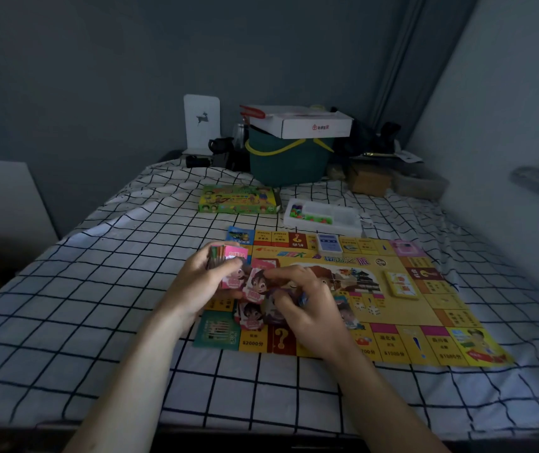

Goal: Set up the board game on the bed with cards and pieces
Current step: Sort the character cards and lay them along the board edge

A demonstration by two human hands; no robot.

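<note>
Head view: dim room, both hands over the near-left part of the board.
Left hand [211, 282]: fingers curled round a stack of cards [225, 256], held edge-up just above the board's left edge.
Right hand [307, 305]: fingers pinched on loose cards [258, 284] fanned at the near-left of the board; exact count not readable.
Key relation: loose cards directly between the two hands, touching the right fingers, just right of the held stack; right hand nearer, long axes pointing roughly away from the person.
Board [402, 344]: yellow, flat on the checked bed [98, 289], long side running left to right.
On board: blue deck [328, 242] at far edge, yellow deck [400, 284] at right, dice [373, 309] near centre.
Beyond board: tray of pieces [323, 217], untouched; green game box [238, 199] beside it.
Judged step: gathering or sorting cards; pieces not yet placed.
</note>
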